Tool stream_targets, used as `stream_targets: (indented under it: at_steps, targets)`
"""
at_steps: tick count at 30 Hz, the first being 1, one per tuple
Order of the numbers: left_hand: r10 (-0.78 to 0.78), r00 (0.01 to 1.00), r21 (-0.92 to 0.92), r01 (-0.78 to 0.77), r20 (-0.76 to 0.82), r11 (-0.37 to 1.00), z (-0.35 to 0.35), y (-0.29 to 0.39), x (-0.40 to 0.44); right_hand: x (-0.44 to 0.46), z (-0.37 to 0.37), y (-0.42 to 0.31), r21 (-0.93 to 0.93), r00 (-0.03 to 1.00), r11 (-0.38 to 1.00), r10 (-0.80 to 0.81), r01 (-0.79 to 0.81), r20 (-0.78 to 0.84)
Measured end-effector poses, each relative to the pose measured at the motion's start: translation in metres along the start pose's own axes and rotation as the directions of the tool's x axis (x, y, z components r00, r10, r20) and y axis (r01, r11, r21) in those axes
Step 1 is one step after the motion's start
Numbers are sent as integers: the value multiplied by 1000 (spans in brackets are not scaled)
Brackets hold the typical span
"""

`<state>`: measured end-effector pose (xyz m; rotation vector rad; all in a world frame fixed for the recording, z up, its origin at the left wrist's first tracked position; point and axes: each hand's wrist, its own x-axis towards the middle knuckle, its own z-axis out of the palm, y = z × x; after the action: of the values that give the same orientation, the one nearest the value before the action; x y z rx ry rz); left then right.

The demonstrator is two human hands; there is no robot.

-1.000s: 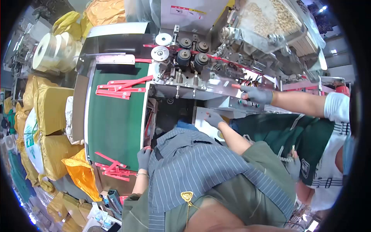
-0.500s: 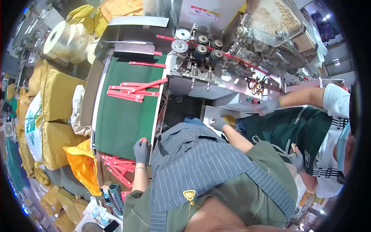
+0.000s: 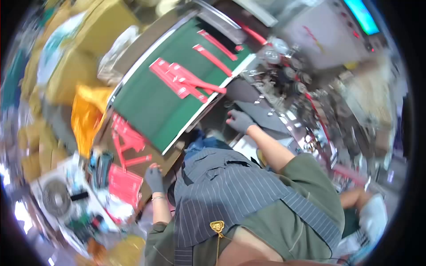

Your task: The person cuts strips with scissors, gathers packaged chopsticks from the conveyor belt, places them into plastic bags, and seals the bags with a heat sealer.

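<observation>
My left hand (image 3: pixel 155 178), in a grey glove with bare fingertips, is beside the lower corner of the green conveyor belt (image 3: pixel 148 104). Its fingers are loosely bent and apart, with nothing visible in them. Right of it lies my right hand (image 3: pixel 240 121), also gloved, with slightly curled, parted fingers, held over the dark gap between belt and machine. Several flat red strips (image 3: pixel 177 80) lie crossed on the belt; two more (image 3: pixel 213 60) lie higher up. A loose pile of red strips (image 3: pixel 126 135) rests on the brown surface below the belt's end.
The blurred machine with rollers (image 3: pixel 284 62) extends along the right. An orange bag (image 3: pixel 88 115) and yellow sacks (image 3: pixel 97 35) are at the left. Lower left are a red stack (image 3: pixel 125 184) and a fan (image 3: pixel 57 198). A co-worker's arm (image 3: pixel 355 199) shows at the lower right.
The view has swung round, so belt and machine appear tilted. My right hand has lifted toward the machine and belt. My left hand is now nearer the red pile. Another strip shows on the belt.
</observation>
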<state>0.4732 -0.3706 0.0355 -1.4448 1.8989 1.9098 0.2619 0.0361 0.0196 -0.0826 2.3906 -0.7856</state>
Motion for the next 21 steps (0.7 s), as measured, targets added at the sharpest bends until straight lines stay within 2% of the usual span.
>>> stream_targets:
  at_steps: [1,2,3,5,7,10,13,14,17,18,19,21]
  targets:
    - [-19,999,0,19,-45,1000,-10,-18,-21,10,3,-12,-19,994,997,-75,74,-82]
    - [-27,999,-21,26,-42,999,-19,-38,-43,16,3,-28,33,991,995,-95,99,-99]
    - [-46,997,-2,46,-68,999,-22,-51,-65,28,11,-35,10,963,975,-220,224,-155]
    - [-87,987,-30,83,-133,996,-36,-89,-94,43,33,-54,-55,918,945,-326,322,-225]
    - [-8,985,-4,8,-174,1000,-42,-103,-124,50,53,-78,-161,896,917,-393,365,-205]
    - [-58,960,-30,51,-275,998,-39,-100,-152,49,71,-107,-181,846,860,-505,477,-173]
    - [45,918,94,-9,-395,996,-44,-70,-168,53,85,-131,-152,819,821,-567,551,-93]
    - [-25,910,30,42,-415,999,-51,-60,-174,54,88,-139,-128,819,820,-569,558,-77]
    - [15,890,94,31,-455,995,-94,-70,-172,54,97,-155,-125,803,807,-589,578,-88]
    - [21,879,122,42,-476,992,-110,-68,-169,51,99,-162,-35,833,835,-550,548,-67]
    - [144,887,320,4,-439,948,-138,-90,-164,48,100,-163,-52,839,842,-540,538,-60]
    - [369,901,665,-131,-230,735,-214,-150,-129,42,113,-160,42,892,892,-447,450,-65]
